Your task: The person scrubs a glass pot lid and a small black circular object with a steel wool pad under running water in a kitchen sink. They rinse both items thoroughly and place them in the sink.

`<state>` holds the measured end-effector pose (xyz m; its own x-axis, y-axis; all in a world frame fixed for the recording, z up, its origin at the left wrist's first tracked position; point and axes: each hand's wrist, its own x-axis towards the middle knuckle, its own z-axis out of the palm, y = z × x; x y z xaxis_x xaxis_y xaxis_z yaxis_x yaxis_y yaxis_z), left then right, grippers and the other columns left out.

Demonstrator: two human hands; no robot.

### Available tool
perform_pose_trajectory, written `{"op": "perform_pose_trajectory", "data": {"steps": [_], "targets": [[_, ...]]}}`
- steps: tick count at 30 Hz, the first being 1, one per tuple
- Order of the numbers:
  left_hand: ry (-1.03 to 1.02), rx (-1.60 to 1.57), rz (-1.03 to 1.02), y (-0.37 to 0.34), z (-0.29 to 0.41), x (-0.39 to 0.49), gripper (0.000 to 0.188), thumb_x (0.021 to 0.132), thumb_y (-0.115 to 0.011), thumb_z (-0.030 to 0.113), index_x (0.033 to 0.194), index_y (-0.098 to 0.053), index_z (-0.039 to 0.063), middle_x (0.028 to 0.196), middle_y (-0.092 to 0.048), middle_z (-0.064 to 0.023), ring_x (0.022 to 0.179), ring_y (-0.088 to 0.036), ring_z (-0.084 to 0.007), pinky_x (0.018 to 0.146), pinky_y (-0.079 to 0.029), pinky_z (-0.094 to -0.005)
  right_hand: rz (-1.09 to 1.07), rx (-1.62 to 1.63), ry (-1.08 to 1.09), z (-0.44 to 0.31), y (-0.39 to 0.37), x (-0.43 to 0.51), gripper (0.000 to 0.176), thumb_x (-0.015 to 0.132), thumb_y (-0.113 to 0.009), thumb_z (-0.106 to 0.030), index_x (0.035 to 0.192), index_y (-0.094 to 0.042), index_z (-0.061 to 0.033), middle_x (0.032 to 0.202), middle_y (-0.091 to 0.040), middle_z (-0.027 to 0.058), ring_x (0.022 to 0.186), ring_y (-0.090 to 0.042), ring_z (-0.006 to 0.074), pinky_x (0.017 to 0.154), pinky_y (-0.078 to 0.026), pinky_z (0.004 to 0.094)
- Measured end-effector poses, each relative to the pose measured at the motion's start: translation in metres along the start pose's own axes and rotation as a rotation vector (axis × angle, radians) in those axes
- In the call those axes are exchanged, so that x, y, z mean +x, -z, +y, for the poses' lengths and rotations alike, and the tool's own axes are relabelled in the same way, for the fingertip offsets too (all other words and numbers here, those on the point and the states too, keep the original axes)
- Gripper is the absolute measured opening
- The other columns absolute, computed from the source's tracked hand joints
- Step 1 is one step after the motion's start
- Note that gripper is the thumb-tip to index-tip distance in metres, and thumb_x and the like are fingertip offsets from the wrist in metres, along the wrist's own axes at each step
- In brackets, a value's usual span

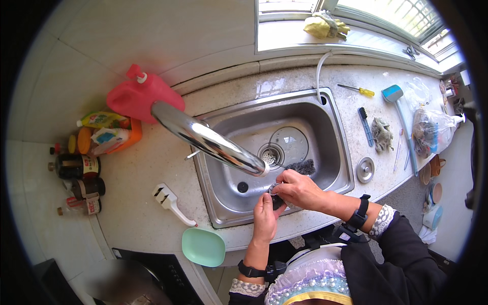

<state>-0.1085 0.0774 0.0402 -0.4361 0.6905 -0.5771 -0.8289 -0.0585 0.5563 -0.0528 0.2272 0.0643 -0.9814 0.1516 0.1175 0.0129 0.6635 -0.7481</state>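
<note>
Over the front part of the stainless steel sink [324,152], my left hand [265,217] grips a small dark object [277,202], mostly hidden by my fingers. My right hand [297,187] pinches a greyish scrap, perhaps a scrubber [273,188], against the top of it. Just beyond my right hand, a dark grey scouring pad [303,167] rests on the sink floor. A clear round disc, perhaps a glass lid [290,142], lies beside the drain strainer [268,156], with a thin dark curved strip at its left edge. The chrome faucet [213,143] ends close above my hands.
Right of the sink are a drain plug [365,170], a blue brush [366,127], a grey rag [382,134], a yellow-handled screwdriver [362,91] and a long-handled blue brush [406,126]. Leftward are a white knife sharpener [171,202], a green dish [203,247] and a pink jug [148,93].
</note>
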Motion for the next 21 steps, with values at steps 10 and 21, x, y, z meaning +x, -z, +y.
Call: {"op": "perform_pose_trajectory", "data": {"steps": [10,21], "targets": [[0.001,0.143,-0.091,0.004,0.022,-0.005,0.030,0.090,-0.056,0.003,0.118,-0.049,0.001,0.107,-0.058,-0.0058,0.097,-0.059,-0.0145,0.080,-0.054,-0.0285,-0.171,-0.026,0.032,-0.002,0.017,0.003,0.022,0.067,-0.069,-0.006,0.088,-0.065,-0.0072,0.092,-0.055,0.0078,0.085,-0.057,0.0266,0.069,-0.050,0.0355],[0.062,0.165,-0.073,-0.001,0.023,-0.002,0.027,0.089,-0.054,-0.002,0.116,-0.050,-0.003,0.108,-0.057,-0.0081,0.095,-0.060,-0.0159,0.086,-0.054,-0.0303,-0.190,0.073,0.125,0.004,0.014,0.015,0.014,0.072,-0.065,-0.006,0.086,-0.063,-0.0048,0.083,-0.056,0.0098,0.075,-0.058,0.0296,0.067,-0.049,0.0387]]}}
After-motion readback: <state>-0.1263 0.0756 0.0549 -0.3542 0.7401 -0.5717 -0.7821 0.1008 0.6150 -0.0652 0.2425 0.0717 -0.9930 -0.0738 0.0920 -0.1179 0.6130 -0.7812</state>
